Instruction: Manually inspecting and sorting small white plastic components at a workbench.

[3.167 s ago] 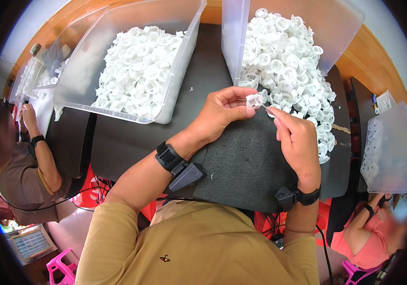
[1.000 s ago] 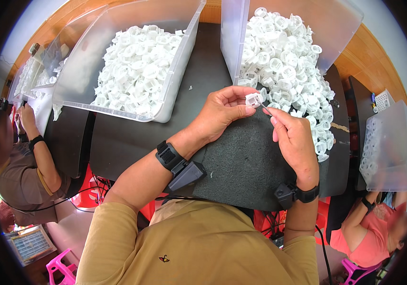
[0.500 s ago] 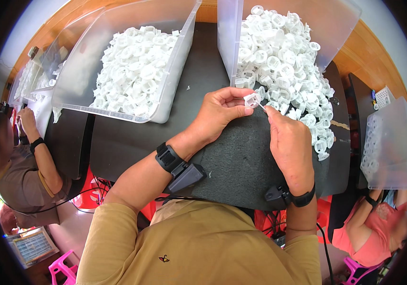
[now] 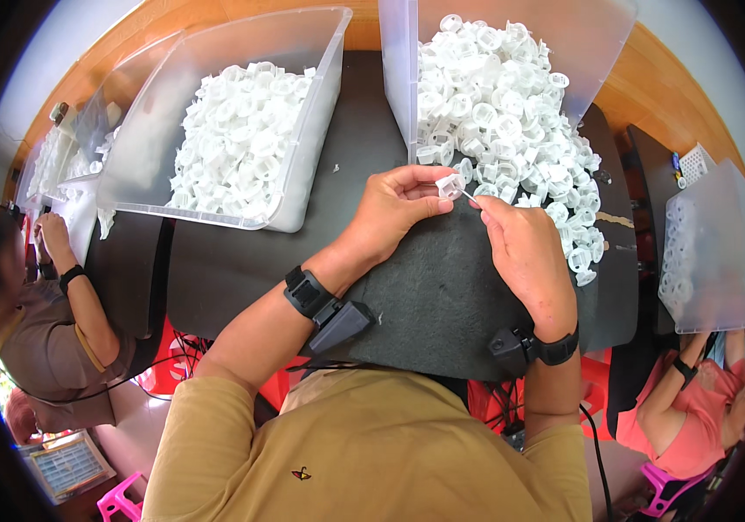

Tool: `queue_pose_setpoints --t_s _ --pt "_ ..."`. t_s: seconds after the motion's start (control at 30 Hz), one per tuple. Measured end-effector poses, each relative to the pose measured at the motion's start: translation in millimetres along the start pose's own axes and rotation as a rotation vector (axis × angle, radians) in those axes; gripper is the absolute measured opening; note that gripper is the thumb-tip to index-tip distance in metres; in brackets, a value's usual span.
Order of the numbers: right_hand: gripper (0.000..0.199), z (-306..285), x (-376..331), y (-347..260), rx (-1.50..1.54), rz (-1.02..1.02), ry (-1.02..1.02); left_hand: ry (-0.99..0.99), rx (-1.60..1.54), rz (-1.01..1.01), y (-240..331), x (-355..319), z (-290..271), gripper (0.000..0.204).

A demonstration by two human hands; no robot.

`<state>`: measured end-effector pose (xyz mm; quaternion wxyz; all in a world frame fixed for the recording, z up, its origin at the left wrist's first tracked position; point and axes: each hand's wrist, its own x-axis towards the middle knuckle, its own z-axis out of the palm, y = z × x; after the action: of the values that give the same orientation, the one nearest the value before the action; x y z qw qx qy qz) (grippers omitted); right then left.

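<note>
Centre frame: left hand (image 4: pixel 394 204) fingers clamped on small white plastic part (image 4: pixel 450 184); long axis unclear. Right hand (image 4: pixel 524 252) fingertips pinched against it.

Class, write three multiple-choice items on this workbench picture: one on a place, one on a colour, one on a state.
1. Where does the loose heap of white plastic parts lie?
A. right of the left bin
B. on the floor
C. on a chair

2. What colour is the mat under the hands?
A. red
B. dark grey
C. yellow

3. What is the left hand doing?
A. lying flat
B. pinching a small white part
C. gripping a bin

Answers: 1 A, the heap spills onto the table beside the bin; 2 B, it looks dark grey; 3 B, fingertips close on it, the right hand meeting it.
</note>
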<state>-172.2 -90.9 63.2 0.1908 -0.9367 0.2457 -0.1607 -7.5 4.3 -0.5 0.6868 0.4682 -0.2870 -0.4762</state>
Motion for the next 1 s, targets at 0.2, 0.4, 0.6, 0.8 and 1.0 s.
queue_pose_setpoints --t_s 0.2,0.4,0.6,0.8,1.0 --pt "0.019 -10.2 1.5 6.0 0.236 0.063 -0.013 -0.033 -0.116 -0.015 0.1 1.7 -6.4 0.041" --pt "0.028 -6.5 5.8 8.2 0.468 0.069 0.162 -0.092 -0.227 -0.072 7.6 0.2 -7.4 0.041" --pt "0.027 3.4 9.0 4.8 0.705 0.119 0.080 -0.232 -0.340 -0.158 3.9 -1.4 -6.0 0.040" --pt "0.016 2.9 9.8 5.8 0.772 0.120 0.010 -0.266 -0.362 -0.197 4.4 -4.6 -4.7 0.040" --pt "0.014 4.5 10.5 12.3 0.907 0.140 -0.045 -0.263 -0.362 -0.203 6.2 -7.3 -1.3 0.040"
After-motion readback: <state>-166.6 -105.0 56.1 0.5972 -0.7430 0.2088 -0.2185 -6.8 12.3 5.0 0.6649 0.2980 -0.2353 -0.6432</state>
